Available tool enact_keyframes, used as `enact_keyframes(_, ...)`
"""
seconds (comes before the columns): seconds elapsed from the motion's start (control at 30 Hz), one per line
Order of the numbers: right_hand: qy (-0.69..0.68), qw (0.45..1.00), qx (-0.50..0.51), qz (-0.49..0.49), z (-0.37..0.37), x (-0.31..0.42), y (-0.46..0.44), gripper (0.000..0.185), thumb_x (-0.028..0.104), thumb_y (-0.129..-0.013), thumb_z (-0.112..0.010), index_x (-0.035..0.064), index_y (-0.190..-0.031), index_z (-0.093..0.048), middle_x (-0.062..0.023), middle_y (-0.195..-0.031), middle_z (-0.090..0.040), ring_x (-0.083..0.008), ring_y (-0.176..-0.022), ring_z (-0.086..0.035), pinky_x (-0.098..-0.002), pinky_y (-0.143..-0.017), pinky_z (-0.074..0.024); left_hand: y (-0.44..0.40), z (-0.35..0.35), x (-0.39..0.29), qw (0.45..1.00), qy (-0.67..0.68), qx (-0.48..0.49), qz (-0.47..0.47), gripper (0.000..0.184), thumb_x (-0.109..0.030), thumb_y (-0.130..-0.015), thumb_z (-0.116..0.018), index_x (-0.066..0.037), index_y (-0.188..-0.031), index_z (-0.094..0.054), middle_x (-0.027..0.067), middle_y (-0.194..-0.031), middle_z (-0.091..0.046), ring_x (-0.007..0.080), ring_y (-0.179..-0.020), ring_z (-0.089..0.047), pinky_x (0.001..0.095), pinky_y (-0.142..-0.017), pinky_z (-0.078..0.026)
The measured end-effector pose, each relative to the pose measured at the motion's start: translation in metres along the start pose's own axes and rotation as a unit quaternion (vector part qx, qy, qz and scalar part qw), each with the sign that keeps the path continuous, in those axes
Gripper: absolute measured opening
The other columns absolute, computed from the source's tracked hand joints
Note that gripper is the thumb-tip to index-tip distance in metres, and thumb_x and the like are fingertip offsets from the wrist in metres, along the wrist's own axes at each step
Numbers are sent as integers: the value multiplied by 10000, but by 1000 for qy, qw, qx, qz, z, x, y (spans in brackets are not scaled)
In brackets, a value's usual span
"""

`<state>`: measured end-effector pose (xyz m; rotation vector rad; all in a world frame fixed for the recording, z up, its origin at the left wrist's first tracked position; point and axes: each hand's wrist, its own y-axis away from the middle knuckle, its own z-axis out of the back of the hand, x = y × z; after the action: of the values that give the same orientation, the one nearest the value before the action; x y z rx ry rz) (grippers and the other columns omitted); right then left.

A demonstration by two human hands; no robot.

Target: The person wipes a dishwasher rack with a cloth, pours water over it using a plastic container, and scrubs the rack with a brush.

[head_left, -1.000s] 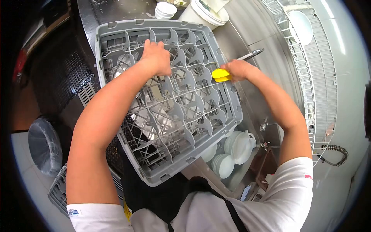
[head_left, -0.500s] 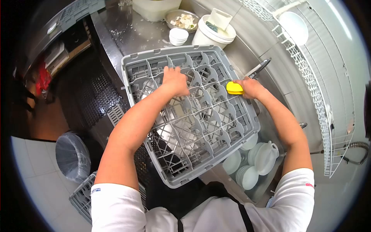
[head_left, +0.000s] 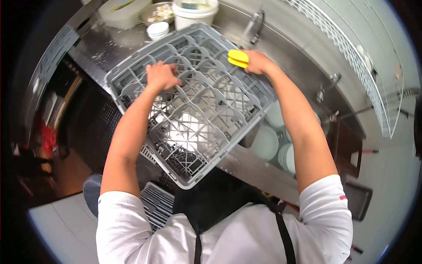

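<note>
In front of the black apron [head_left: 209, 202], overlapping the steel tabletop [head_left: 90, 59]: a grey plastic rack [head_left: 229, 145], probably stiff, light for its breadth, slippery if wet; best held by opposite rims. Squarish, openwork, wavy-topped dividers. Left hand [head_left: 162, 77] half-curled over dividers, grip unclear; right hand [head_left: 258, 61] around a yellow pad [head_left: 238, 58], near the far rim.

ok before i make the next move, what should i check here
1. Left hand at the grey rack: ok, over its inner grid.
2. Right hand holding the yellow pad: ok, at the rack's right side.
3. Right hand free: not ok, the yellow pad is in it.
4. Rack steadily supported: cannot tell, what bears it is hidden.
5. Rack clear of the white dishes on its right: cannot tell, they look close from above.
6. Tap off: cannot tell.
</note>
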<state>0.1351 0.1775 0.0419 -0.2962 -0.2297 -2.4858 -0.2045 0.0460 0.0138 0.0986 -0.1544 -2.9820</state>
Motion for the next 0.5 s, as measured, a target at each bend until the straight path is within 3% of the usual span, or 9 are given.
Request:
enact_keyframes(0.1, -5, 999, -33, -25, -14, -5, 2, 899, 133, -684, -770, 236, -1521, -458, -186, -1227, -696, -395, -1097, -670, -441, -982, -537, -3, -3, -1, 1000, 0, -1, -2, 573, -518, -629, -792, -278, -1149, -753, 110, -1210, -637, 299, -1186, -598, 459, -1017, -348)
enact_keyframes(0.23, 38, 997, -33, -50, -15, 0, 2, 921, 183, -709, -785, 205, -1550, -411, -183, -1254, -688, -401, -1117, -664, -440, -1006, -534, 0, 0, -1, 1000, 0, -4, 1, 571, -504, -629, -784, -272, -1151, -753, 118, -1211, -638, 311, -1173, -607, 447, -1019, -355)
enact_keyframes(0.5, 18, 996, -44, -79, -18, 4, 5, 845, 220, -735, -796, 189, -1515, -471, -146, -1310, -670, -366, -1173, -645, -442, -1028, -517, -5, -11, 2, 999, 3, -31, -9, 583, -456, -605, -787, -261, -1153, -740, 127, -1143, -648, 306, -1126, -627, 472, -993, -375)
